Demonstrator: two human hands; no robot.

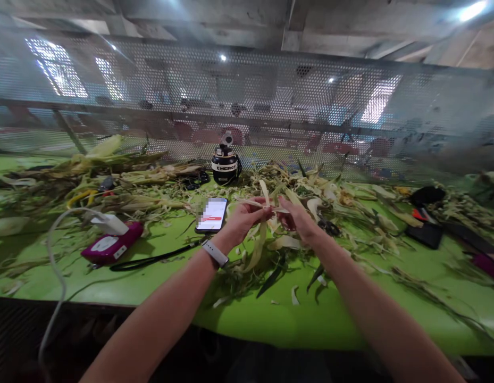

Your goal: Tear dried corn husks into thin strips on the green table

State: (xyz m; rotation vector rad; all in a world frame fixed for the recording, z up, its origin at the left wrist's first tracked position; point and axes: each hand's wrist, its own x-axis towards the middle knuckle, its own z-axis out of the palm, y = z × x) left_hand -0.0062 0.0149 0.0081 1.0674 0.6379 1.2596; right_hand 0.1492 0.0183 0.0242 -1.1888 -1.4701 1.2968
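Observation:
Both my hands are raised over the green table (159, 287), close together. My left hand (244, 219) is closed in a pinch on pale corn husk strips (259, 234) that hang down from it and stick up between the hands. My right hand (298, 218) is closed on the same bundle of husk strips from the right. A white band sits on my left wrist (215, 253). Loose husk pieces lie on the table right under the hands.
Heaps of corn husks (123, 181) cover the table's far side. A phone (211, 215) with a lit screen, a black bottle (225, 162), a magenta device (111, 246) with a white cable, and a black pouch (426, 233) lie around. A perforated metal screen (247, 101) stands behind.

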